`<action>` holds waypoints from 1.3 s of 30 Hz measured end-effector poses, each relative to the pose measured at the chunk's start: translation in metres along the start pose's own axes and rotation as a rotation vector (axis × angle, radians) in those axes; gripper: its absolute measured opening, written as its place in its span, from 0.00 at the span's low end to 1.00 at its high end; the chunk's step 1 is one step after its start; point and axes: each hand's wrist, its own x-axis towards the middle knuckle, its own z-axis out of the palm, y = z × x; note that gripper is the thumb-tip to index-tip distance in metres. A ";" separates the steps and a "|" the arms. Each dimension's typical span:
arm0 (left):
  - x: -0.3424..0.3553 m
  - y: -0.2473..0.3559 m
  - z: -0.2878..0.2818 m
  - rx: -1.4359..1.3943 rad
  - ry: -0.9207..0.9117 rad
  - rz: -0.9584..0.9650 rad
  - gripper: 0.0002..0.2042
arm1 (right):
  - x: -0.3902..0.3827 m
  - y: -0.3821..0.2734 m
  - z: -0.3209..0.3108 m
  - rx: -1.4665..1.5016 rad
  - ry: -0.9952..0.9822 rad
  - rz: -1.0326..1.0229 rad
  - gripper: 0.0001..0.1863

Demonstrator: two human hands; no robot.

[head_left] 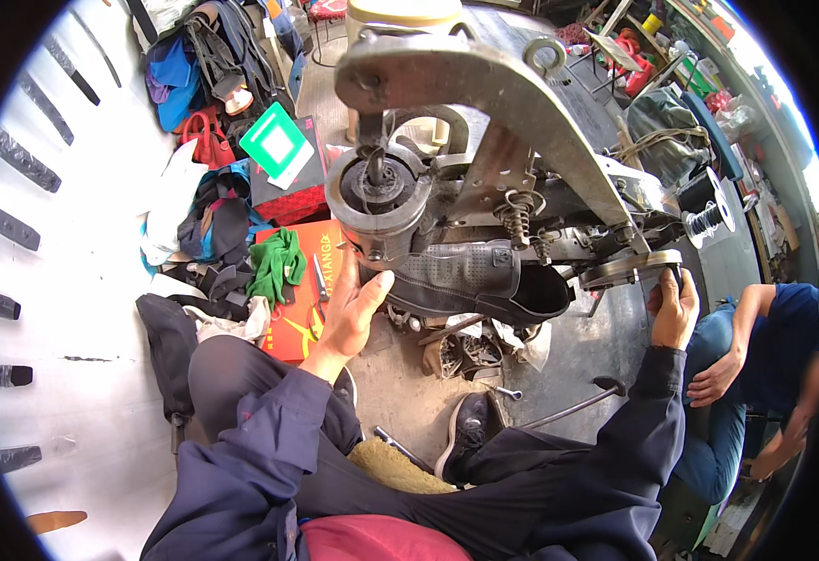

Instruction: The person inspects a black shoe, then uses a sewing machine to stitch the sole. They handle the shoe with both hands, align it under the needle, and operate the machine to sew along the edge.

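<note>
A black perforated leather shoe point(461, 274) sits sideways under the round metal head point(378, 206) of a shoe-stitching machine point(447, 79). Its toe points left and its opening faces right. At the toe, my left hand point(346, 313) grips the shoe, thumb on the near side; the machine head partly hides the other fingers. My right hand point(675, 313) is closed on the rim of the machine's handwheel point(632, 268), to the right of the shoe. The needle area under the head cannot be made out.
Left of the machine, scissors point(319, 278) and a green cloth point(278, 265) lie on an orange box point(306, 323). A thread spool point(706, 220) stands at the machine's right. Another person point(755, 365) sits close by on the right. Worn shoes point(463, 355) lie beneath the machine.
</note>
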 end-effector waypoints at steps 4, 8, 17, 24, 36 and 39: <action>0.000 -0.003 0.002 -0.166 0.024 -0.072 0.34 | 0.025 0.060 -0.014 -0.093 0.034 0.202 0.10; -0.002 0.002 0.002 -0.249 -0.002 -0.154 0.27 | -0.003 0.097 0.026 -0.225 -0.165 0.396 0.10; -0.004 0.006 0.003 -0.359 0.001 -0.240 0.20 | -0.022 -0.005 0.012 0.047 -0.195 -0.054 0.11; -0.002 0.011 0.000 -0.426 -0.034 -0.263 0.22 | 0.009 0.077 0.007 -0.140 -0.100 0.268 0.08; -0.002 0.005 -0.006 -0.465 -0.104 -0.248 0.26 | 0.004 0.008 -0.010 -0.024 -0.031 0.026 0.10; 0.000 0.008 -0.006 -0.474 -0.107 -0.233 0.26 | 0.020 0.056 -0.006 -0.115 0.044 0.240 0.08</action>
